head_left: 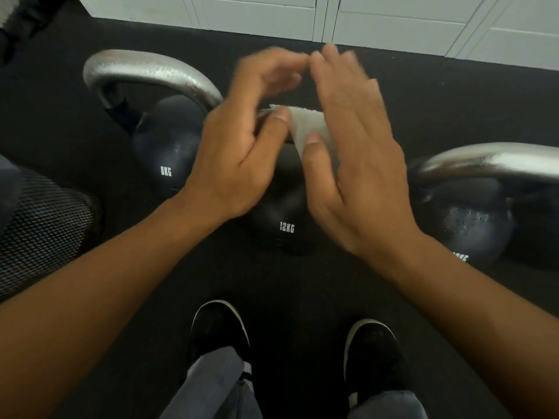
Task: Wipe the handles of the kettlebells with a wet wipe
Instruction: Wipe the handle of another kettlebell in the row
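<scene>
Seen from the head camera, a person stands over three kettlebells on a dark gym floor [378,95], both hands raised above the middle one and a white wet wipe [305,125] stretched between them. The left hand [239,146] pinches the wipe's upper edge at its thumb; the right hand [351,164] pins the lower corner with its thumb, its fingers extended; the fingertips of both hands are blurred, so how firmly either holds is hard to judge. The wipe sits between the two thumbs, at about 3 o'clock from the left palm and 10 o'clock from the right. Directly beneath it, almost wholly hidden by the hands, runs the handle of the 12 kg kettlebell [281,219], apparently lying from 9 to 3 o'clock, so a wiping pass would likely travel sideways along it. Both hands are about equally near that handle. The 8 kg kettlebell [166,146] stands at 10 o'clock from the hands, its silver handle [145,68] arching clear and untouched; a third kettlebell [475,225] stands at 4 o'clock, its handle [490,161] also free. The person's black shoes [217,331] point toward the row.
</scene>
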The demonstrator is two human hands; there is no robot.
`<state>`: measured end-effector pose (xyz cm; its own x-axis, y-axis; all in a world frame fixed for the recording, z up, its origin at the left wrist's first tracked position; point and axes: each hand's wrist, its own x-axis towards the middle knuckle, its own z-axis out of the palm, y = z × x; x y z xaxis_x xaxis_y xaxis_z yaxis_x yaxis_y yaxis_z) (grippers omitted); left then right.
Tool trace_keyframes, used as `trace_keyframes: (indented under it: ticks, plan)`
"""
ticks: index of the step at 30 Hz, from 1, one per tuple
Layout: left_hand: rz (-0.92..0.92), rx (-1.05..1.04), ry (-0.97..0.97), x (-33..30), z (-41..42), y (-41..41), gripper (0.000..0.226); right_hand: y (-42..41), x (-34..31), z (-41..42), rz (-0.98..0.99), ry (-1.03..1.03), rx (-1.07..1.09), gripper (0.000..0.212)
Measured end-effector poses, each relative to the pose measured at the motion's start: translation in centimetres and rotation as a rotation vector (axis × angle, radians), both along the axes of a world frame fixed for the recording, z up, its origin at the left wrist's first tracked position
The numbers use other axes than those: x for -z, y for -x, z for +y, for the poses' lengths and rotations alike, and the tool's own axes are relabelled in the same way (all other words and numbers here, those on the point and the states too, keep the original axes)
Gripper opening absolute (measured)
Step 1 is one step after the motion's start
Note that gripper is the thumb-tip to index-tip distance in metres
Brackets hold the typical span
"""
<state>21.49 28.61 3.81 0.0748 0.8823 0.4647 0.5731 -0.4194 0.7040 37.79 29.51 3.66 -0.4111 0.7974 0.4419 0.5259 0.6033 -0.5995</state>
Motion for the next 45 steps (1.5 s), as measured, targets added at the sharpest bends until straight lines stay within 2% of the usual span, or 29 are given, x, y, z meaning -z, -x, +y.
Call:
trace_keyframes:
  ticks: [2, 5, 11, 16, 18, 21, 27, 34, 40, 45]
  plan:
    - [-0.115, -0.097, 0.012, 0.9, -0.6, 0.5, 0.035, 0.2, -0.4, 0.6, -0.116, 0.012, -0.010, 0.056]
    - [-0.164, -0.163, 0.086, 2.3, -1.7, 1.5, 0.034, 0.2, -0.7, 1.0, -0.239, 0.019, -0.025, 0.052]
    - [-0.031, -0.208, 0.098, 2.9, -1.9, 1.8, 0.038, -1.2, -0.4, 0.7, -0.182, 0.146, 0.136, 0.045]
    - [0.023, -0.197, 0.085, 2.4, -1.2, 1.1, 0.038, 1.3, -1.9, 0.6, -0.384, 0.073, 0.059, 0.048]
    - [0.021, -0.192, 0.111, 2.5, -1.2, 1.0, 0.039, 1.8, -1.9, 0.4, -0.408, 0.014, 0.047, 0.047]
    - [-0.010, -0.204, 0.132, 2.4, -1.2, 1.1, 0.039, 1.0, -1.0, 0.4, -0.386, 0.003, 0.062, 0.049]
    - [-0.001, -0.227, 0.139, 2.5, -1.2, 0.9, 0.038, -0.9, -0.1, 0.6, -0.227, 0.125, 0.202, 0.048]
    - [0.017, -0.213, 0.157, 2.9, -1.0, 1.2, 0.039, 1.5, -1.2, 0.7, -0.381, 0.042, 0.087, 0.051]
    - [0.031, -0.219, 0.155, 2.7, -1.1, 1.2, 0.040, -0.4, -0.6, 0.6, -0.269, 0.098, 0.153, 0.046]
    - [-0.005, -0.225, 0.165, 2.8, -1.1, 1.0, 0.040, 0.2, -1.2, 1.2, -0.279, 0.142, 0.150, 0.043]
